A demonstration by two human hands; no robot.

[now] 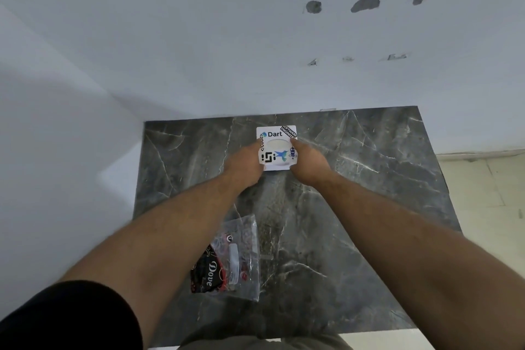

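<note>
A white square sticker sheet (pixel 277 148) printed with "Dart", a blue bird and a black logo sits at the far middle of a dark marble slab (pixel 355 193). My left hand (pixel 245 165) holds its left edge, thumb on the printed face. My right hand (pixel 308 162) holds its right edge in the same way. Both arms stretch forward over the slab. The fingers beneath the sheet are hidden.
A clear plastic bag (pixel 235 258) with a black "Dove" sticker and other small stickers lies on the near left part of the slab, under my left forearm. White walls stand behind and to the left. Pale floor tiles (pixel 483 193) lie to the right.
</note>
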